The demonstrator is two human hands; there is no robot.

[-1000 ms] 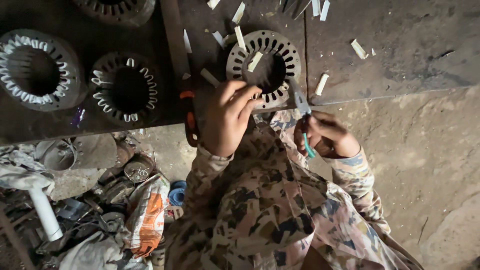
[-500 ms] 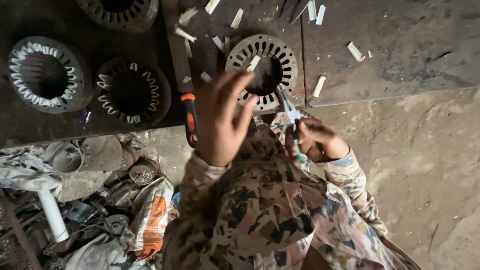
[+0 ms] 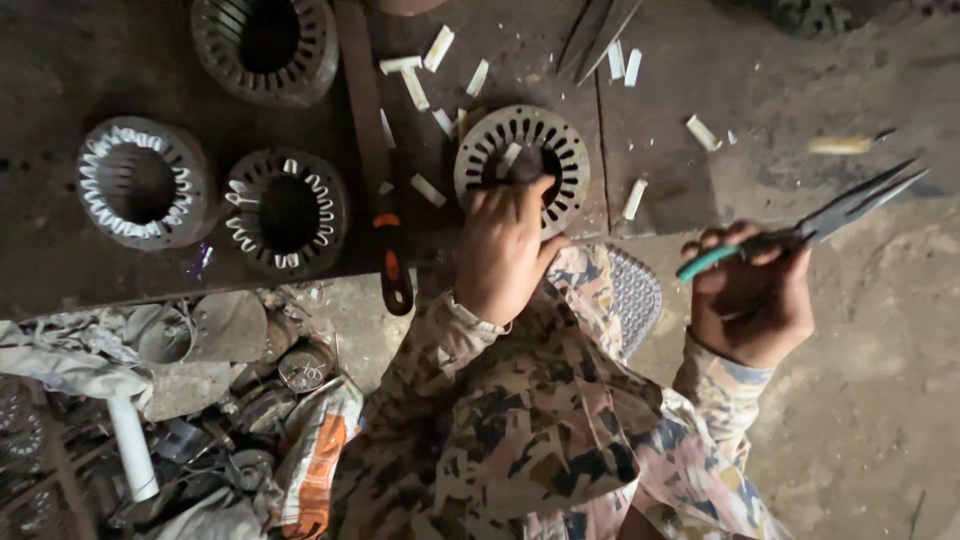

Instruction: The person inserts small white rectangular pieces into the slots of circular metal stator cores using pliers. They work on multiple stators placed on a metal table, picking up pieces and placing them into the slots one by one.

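Presently listed: left hand [image 3: 505, 255], fingers resting on the near rim of a slotted stator [image 3: 520, 160] lying flat on the dark worktop [image 3: 100, 270]. Right hand [image 3: 752, 300], fingers clamped round green-handled pliers [image 3: 810, 225], held off the worktop's edge. White paper strips [image 3: 438, 47] scattered around; three wound stators [image 3: 145, 183] lie left, orange-handled tool [image 3: 392, 265] between.

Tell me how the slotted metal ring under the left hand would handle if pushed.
The slotted metal ring looks like thick, stiff steel, so probably heavy for its size. Lying flat on the dark board, it should slide, not roll. The left hand rests on it.
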